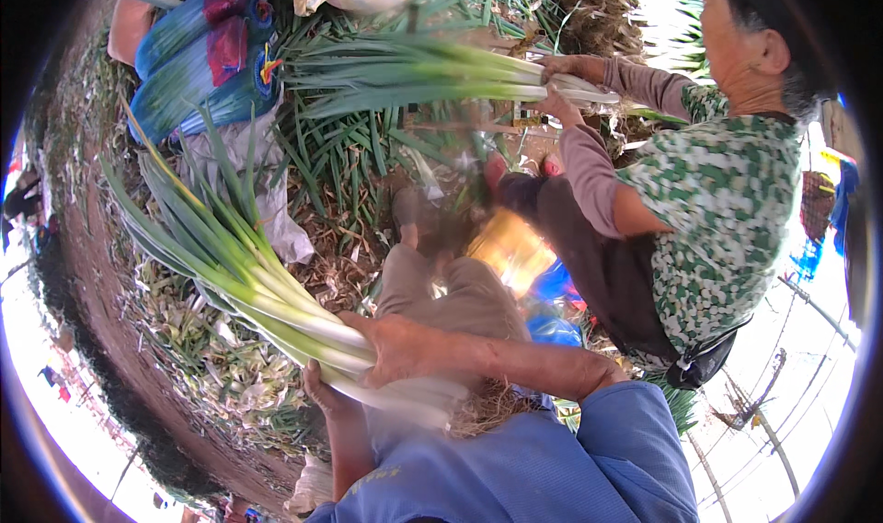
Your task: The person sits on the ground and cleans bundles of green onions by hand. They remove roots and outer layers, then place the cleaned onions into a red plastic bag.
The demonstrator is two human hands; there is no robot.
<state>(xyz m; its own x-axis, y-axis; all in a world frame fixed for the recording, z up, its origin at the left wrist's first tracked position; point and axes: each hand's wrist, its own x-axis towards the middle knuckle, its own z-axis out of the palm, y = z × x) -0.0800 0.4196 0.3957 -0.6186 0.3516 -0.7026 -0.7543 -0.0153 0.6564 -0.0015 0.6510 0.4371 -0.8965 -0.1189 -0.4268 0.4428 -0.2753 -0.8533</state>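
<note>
A bundle of long green onions (276, 292) lies slantwise across my lap, leaves up to the left, its brown roots against my blue shirt. My right hand (403, 350) grips the white stalks from above. Lower down, my left hand (324, 388) holds the same bundle from the near side, its thumb showing and its other fingers hidden under the stalks. Across from me, a person in a green and white patterned top holds another bundle of green onions (428, 74) level in both hands. The root end of my bundle is blurred.
Blue net-like rolls (200, 61) lie at the upper left above a whitish sack (265, 185). Cut leaves and peelings (227, 357) cover the ground at left. More green onions (352, 147) are heaped ahead. A yellow and blue plastic bag (514, 247) lies beside my knees, near the other person's legs.
</note>
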